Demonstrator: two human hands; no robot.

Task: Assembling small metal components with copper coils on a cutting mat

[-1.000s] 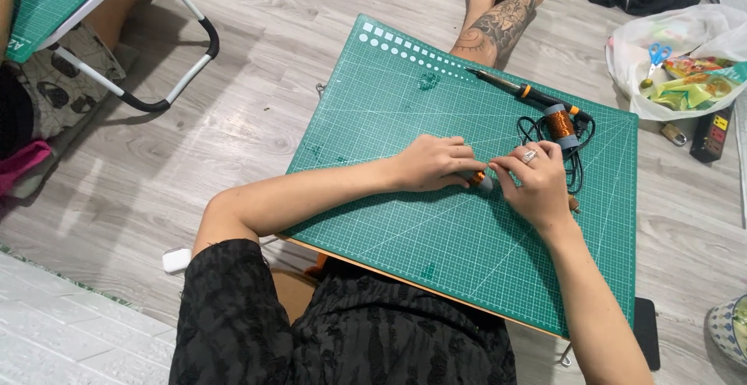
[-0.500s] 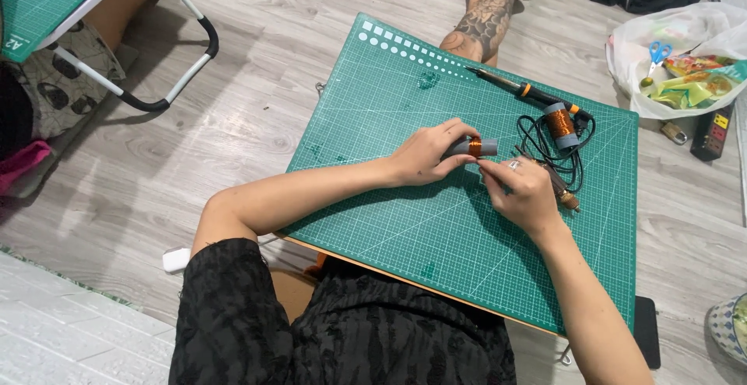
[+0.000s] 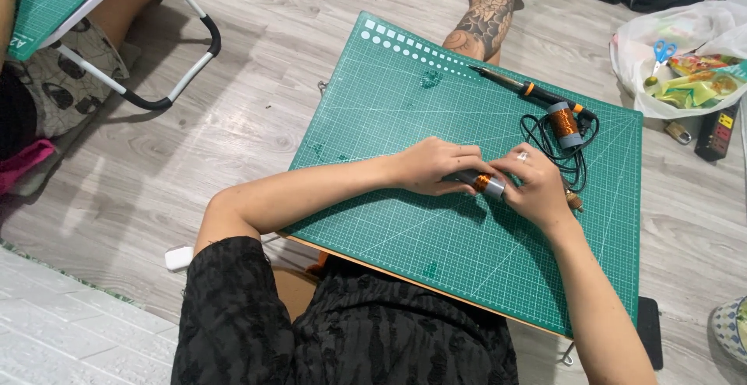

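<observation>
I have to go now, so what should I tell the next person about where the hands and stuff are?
Left hand: gripping the small grey spool of copper wire over the green cutting mat.
Right hand: closed on the other end of that same spool, ring on one finger.
A second copper spool lies untouched farther back on the mat, on the coiled black cord, beside the soldering iron.
Done: one spool picked up in both hands.
Left: cannot tell how much winding remains; the fingers hide it.

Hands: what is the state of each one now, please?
Left hand: closed on the grey spool of copper wire.
Right hand: fingers closed on the same spool.
</observation>
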